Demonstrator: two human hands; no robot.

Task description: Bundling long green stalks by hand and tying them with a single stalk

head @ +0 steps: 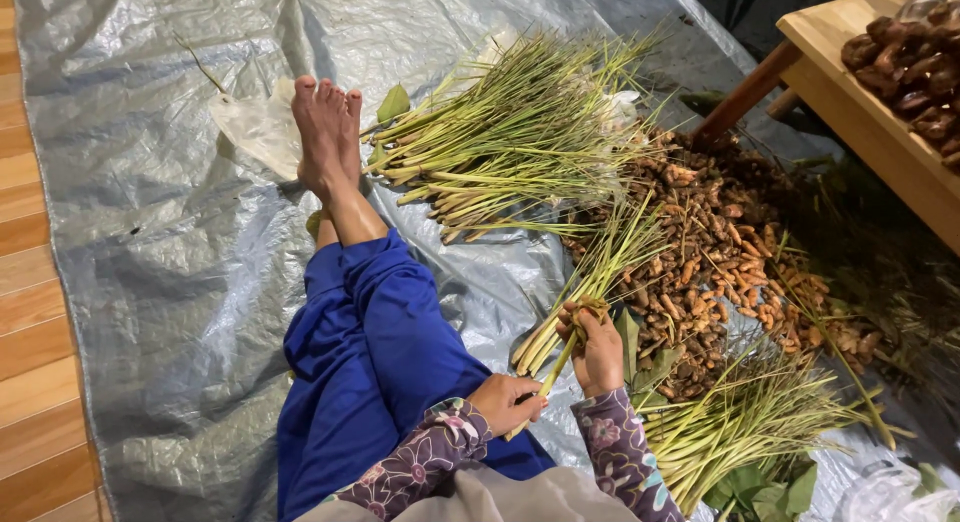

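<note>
The wooden table [880, 122] and the brown roots on it [915, 67] run off the right edge

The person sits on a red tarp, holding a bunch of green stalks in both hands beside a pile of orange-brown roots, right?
Not quite: the tarp is silver-grey, not red, as the head view shows. Both the left hand and right hand do hold the stalk bunch beside the roots.

Green-yellow stalks [520, 132]; orange-brown roots [715, 252]; blue trousers [370, 352]; purple floral sleeves [425, 462]; grey tarp [150, 232].
</note>
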